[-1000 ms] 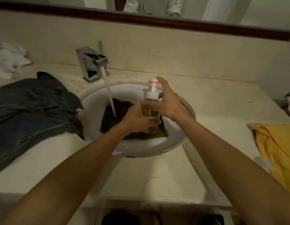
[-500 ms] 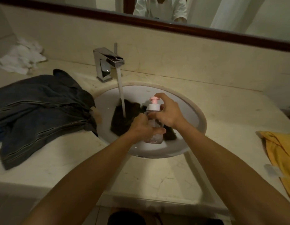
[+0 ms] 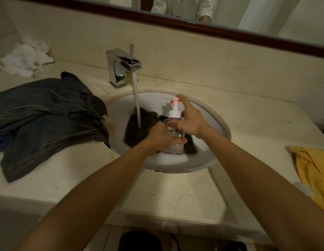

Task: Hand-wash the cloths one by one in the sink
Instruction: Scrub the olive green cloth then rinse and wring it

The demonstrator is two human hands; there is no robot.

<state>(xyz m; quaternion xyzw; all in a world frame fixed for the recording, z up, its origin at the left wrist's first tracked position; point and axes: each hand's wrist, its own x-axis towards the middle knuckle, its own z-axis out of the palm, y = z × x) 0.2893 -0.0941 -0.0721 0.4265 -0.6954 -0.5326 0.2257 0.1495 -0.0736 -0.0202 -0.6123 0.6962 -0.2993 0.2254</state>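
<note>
A dark cloth [image 3: 134,128] lies in the white sink [image 3: 208,160] under water running from the chrome tap [image 3: 121,66]. Above the basin my left hand [image 3: 161,137] grips the body of a clear soap bottle [image 3: 173,147] with a pink pump head [image 3: 174,102]. My right hand [image 3: 189,119] holds the bottle's white neck, with the index finger raised beside the pump head. The bottle hides part of the cloth.
A dark blue striped garment [image 3: 43,116] lies on the counter to the left, draping toward the sink rim. White cloths [image 3: 25,57] sit crumpled at the far left back. A yellow cloth [image 3: 313,173] lies at the right edge. A mirror runs along the wall.
The camera has shifted, so the sink sits further right in view. My right index finger pressed down on the pump head and has lifted off it again. The bottle stays over the basin.
</note>
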